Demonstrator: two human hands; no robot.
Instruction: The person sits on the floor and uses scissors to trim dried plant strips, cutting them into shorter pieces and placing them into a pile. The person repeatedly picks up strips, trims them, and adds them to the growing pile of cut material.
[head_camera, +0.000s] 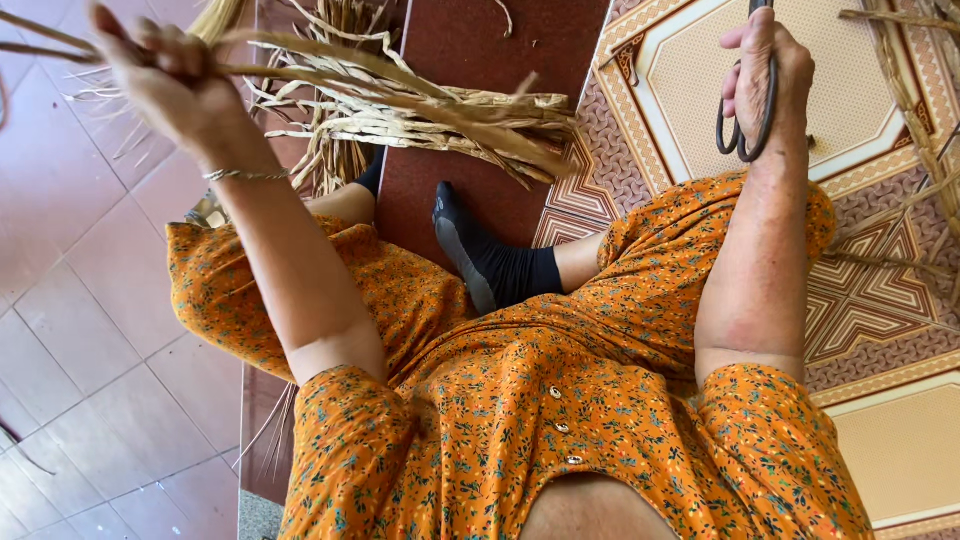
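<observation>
Gripping a bundle of dried straw strips (420, 105), the left hand (165, 75) is raised at the upper left, its fingers clenched around one end while the strips fan out to the right above a dark red mat (470, 60). Black scissors (750, 110) are held in the right hand (765, 70), fingers closed around the handles, above a patterned floor (860, 290). An orange flowered dress (560, 400) and a black sock (485, 260) are seen below.
</observation>
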